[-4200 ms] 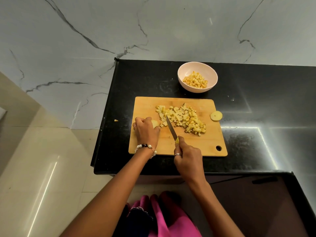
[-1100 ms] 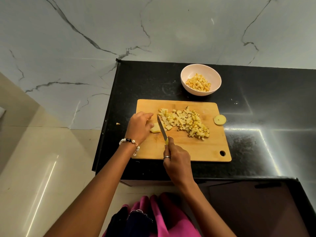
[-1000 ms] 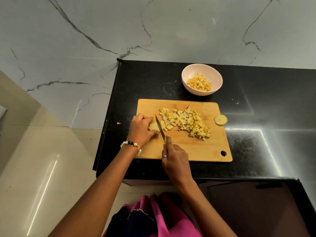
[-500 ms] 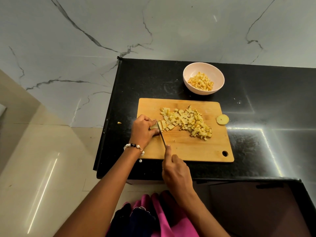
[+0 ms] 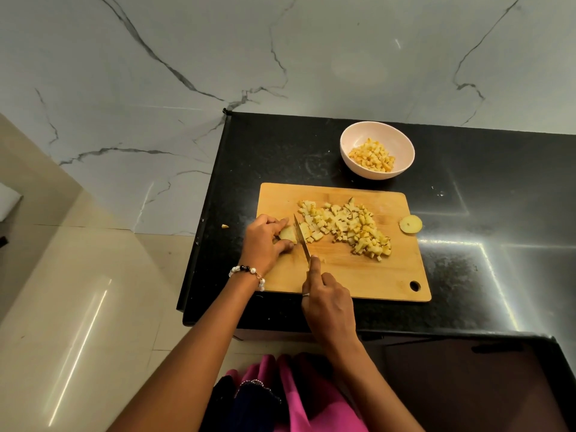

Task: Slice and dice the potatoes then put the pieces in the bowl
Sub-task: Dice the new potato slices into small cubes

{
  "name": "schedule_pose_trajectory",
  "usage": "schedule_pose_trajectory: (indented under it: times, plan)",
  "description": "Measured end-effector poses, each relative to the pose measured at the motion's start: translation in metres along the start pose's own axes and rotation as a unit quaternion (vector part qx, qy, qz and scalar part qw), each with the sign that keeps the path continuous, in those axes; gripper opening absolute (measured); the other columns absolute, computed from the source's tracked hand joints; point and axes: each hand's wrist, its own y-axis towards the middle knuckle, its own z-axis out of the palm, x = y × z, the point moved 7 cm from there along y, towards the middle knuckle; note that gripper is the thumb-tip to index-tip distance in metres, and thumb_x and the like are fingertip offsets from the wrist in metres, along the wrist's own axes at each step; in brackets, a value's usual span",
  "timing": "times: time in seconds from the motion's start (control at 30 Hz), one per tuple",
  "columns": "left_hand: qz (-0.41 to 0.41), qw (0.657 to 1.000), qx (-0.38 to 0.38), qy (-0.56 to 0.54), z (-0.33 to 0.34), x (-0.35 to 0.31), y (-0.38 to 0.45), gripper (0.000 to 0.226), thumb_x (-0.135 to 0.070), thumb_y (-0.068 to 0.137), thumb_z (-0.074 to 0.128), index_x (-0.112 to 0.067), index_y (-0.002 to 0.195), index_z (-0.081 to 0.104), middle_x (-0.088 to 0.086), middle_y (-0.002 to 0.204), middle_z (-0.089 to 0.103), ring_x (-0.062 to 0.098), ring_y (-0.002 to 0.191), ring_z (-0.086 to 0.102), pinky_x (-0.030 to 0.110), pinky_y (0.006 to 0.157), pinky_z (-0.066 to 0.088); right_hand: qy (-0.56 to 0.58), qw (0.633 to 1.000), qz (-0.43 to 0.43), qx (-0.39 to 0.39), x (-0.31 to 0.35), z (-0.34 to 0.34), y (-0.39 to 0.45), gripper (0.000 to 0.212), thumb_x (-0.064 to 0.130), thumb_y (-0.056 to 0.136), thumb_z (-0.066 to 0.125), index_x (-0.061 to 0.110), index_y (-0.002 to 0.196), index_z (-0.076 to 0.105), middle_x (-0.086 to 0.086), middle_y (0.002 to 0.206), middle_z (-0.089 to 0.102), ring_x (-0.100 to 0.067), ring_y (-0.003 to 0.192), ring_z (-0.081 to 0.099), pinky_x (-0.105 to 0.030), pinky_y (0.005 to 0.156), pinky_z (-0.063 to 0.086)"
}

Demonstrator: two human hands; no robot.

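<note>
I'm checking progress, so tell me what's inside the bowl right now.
The bowl holds a small heap of diced potato in its bottom, well below the rim. Whatever lies beneath the heap is covered. More dice wait on the cutting board.

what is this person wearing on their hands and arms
Both arms are bare, with no sleeves in view. The left wrist carries a bead bracelet of pale, pearl-like beads with a few dark ones. The right hand has a thin ring on one finger. No gloves.
</note>
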Motion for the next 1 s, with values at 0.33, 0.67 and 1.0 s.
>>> schedule_pose_trajectory:
  times: [0.33,0.67,1.0]
  plan:
    - [-0.041,0.999,-0.016,0.029,-0.002,0.006,0.002,0.047,-0.021,0.069,0.082,-0.007,0.111,0.068,0.008,0.099,0.061,0.019,0.086,0.058,0.027,0.082,0.048,-0.031,0.999,-0.034,0.027,0.010,0.005,0.009,0.059,0.005,0.058,0.083,-0.005,0.114,0.064,-0.009,0.053,0.056,-0.023,0.034,0.045,-0.022,0.040,0.018]
    - [-0.053,0.998,-0.026,0.022,-0.001,0.006,0.002,0.042,-0.017,0.067,0.083,-0.004,0.105,0.071,0.011,0.095,0.064,0.023,0.084,0.060,0.034,0.081,0.050,-0.075,0.994,-0.054,0.050,0.007,0.006,-0.019,0.071,0.001,0.049,0.081,-0.007,0.117,0.062,-0.009,0.056,0.054,-0.022,0.037,0.048,-0.024,0.030,0.029]
    - [-0.073,0.997,-0.024,0.002,-0.006,0.005,-0.005,0.046,-0.018,0.064,0.085,-0.006,0.106,0.071,0.010,0.094,0.063,0.022,0.080,0.060,0.033,0.079,0.051,-0.031,0.999,-0.020,0.030,-0.005,0.001,0.010,0.063,0.001,0.053,0.083,-0.007,0.113,0.064,-0.011,0.053,0.056,-0.026,0.034,0.047,-0.023,0.035,0.023]
